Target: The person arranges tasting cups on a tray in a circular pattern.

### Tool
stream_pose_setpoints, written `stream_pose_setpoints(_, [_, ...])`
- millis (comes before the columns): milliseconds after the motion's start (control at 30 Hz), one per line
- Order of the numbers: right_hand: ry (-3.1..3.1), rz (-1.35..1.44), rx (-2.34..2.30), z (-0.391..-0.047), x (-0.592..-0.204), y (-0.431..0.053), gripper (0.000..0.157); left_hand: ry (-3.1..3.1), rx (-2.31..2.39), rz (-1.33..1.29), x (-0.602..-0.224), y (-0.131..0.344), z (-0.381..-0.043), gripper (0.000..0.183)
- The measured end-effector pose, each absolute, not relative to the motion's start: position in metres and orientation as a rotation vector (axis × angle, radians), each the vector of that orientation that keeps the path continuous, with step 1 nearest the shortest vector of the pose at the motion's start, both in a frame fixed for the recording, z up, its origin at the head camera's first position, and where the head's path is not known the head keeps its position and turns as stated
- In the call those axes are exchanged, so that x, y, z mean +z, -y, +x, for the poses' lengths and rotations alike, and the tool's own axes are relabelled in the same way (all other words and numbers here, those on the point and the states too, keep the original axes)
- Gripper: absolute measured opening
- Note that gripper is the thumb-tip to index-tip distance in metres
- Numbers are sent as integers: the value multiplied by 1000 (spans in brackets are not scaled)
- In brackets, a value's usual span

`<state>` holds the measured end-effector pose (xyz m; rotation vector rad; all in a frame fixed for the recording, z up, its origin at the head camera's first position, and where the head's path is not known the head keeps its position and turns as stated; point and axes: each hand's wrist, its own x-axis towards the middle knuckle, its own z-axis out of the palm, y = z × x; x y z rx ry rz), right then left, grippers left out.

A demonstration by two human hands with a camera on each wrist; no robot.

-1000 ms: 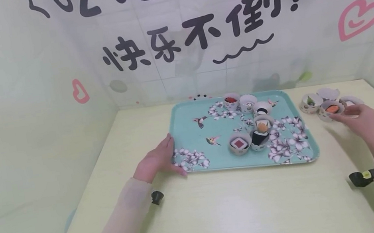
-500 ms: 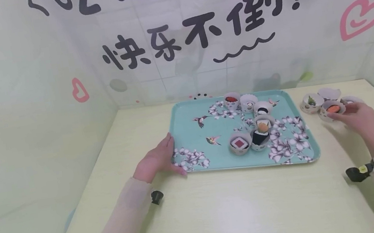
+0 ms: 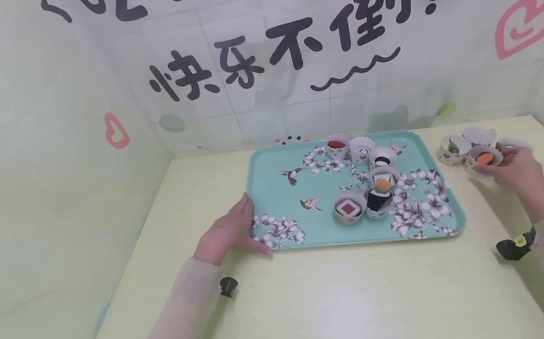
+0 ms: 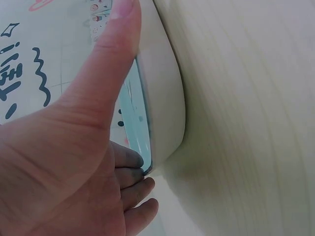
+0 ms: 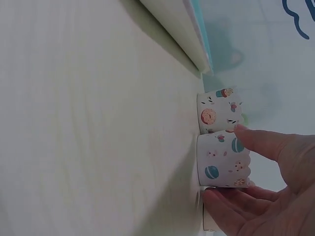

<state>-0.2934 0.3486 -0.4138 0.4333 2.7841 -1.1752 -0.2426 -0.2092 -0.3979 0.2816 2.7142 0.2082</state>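
My left hand [image 3: 228, 231] rests against the near left corner of a light blue tray [image 3: 275, 192] printed with birds and flowers. In the left wrist view its thumb [image 4: 93, 81] lies straight along the tray's rim, with the other fingers round the corner. On the right, my right hand [image 3: 518, 174] pinches a paper cup [image 3: 477, 167] holding an orange-topped toy sushi piece [image 3: 485, 159]. The right wrist view shows the thumb on one side of this patterned cup [image 5: 224, 162] and the fingers on the other; it stands on the table.
Several paper cups with sushi pieces, one with a dark piece [image 3: 378, 200], stand on the tray. Beside the gripped cup are a cup with a green-leaf piece [image 3: 452, 148], another pale cup [image 3: 479, 135] and one partly hidden cup [image 3: 515, 143]. A printed cloth [image 3: 290, 114] hangs behind the table.
My right hand has shifted slightly left and closed in around the cup with the orange-topped piece. My left hand and the tray have stayed put.
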Motion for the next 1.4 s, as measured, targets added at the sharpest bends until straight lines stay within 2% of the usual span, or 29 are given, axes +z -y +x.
stream_pose_setpoints(133, [-2797,419,-1130,-295,-416,-349,88,-2709,215,277,-399,209,-242,141])
stream_pose_setpoints(333, [-2898,347,-1038,-300,-417,-350,71,-2708,211,265,-397,209,-242,140])
stream_pose_setpoints(1000, [-2821,455,-1046,-293,-411,-351,89,-2713,196,277,-398,209,-243,140])
stream_pose_setpoints(1400, [-2853,409,-1074,-284,-404,-350,87,-2713,185,282,-398,209,-243,140])
